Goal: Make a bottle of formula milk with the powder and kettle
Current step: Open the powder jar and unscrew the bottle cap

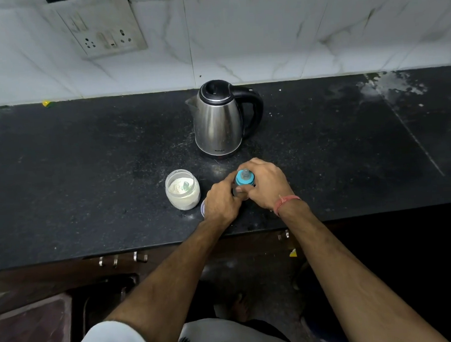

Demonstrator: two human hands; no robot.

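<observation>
Baby bottle stands upright near the table front edge. Left hand grips its body; right hand grips its blue collar. Open powder jar just beside; kettle behind.

Black speckled stone counter, dusted pale near its far right corner. Behind, white marble-veined wall tiles with a switch-and-socket plate upper left. Below the front edge, dark wood cabinets with metal handles. Dim, cool light.
</observation>
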